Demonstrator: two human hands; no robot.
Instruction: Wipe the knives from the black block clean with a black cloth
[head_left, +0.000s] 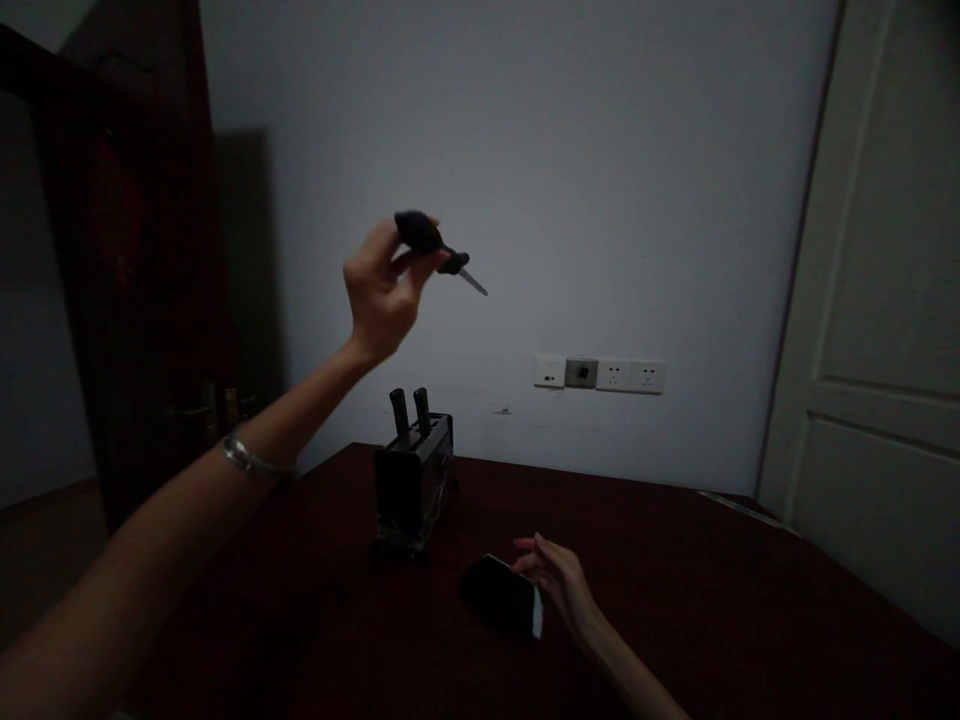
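Observation:
My left hand (384,290) is raised high above the table, fingers pinched round the black handle of a small tool (435,245) whose short metal tip points right and down; it looks like a screwdriver or small knife. Below it a dark block-shaped holder (412,485) stands on the dark wooden table (712,590) with two black handles sticking out of its top. My right hand (561,585) rests low on the table, fingers curled against the right end of a flat black object (501,595) with a white edge.
A white wall with a strip of power sockets (600,374) is behind the table. A dark wooden door (127,280) stands at the left and a white door (877,330) at the right. The room is dim.

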